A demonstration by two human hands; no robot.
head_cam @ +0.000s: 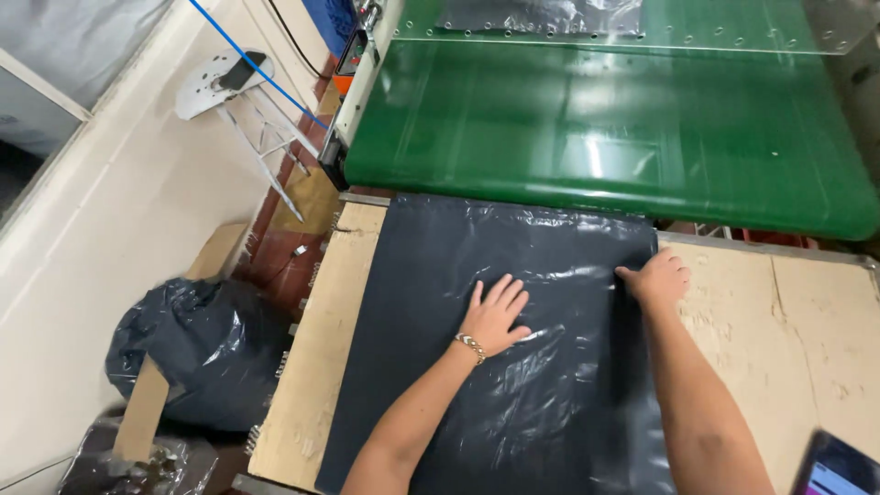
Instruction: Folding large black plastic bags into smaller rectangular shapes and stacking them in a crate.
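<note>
A dark grey plastic mailer bag (513,367) is spread across the bench's (825,312) far left part. It is pressed flat by the left hand (495,316), fingers splayed; its right edge is gripped by the right hand (655,278), fingers curled.

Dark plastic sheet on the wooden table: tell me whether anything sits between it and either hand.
Nothing visible does. The left hand lies flat, palm down, directly on the dark grey glossy plastic sheet near its middle. The right hand presses on the sheet's right edge, beside the bare pale wooden table. Both touch it directly.
</note>
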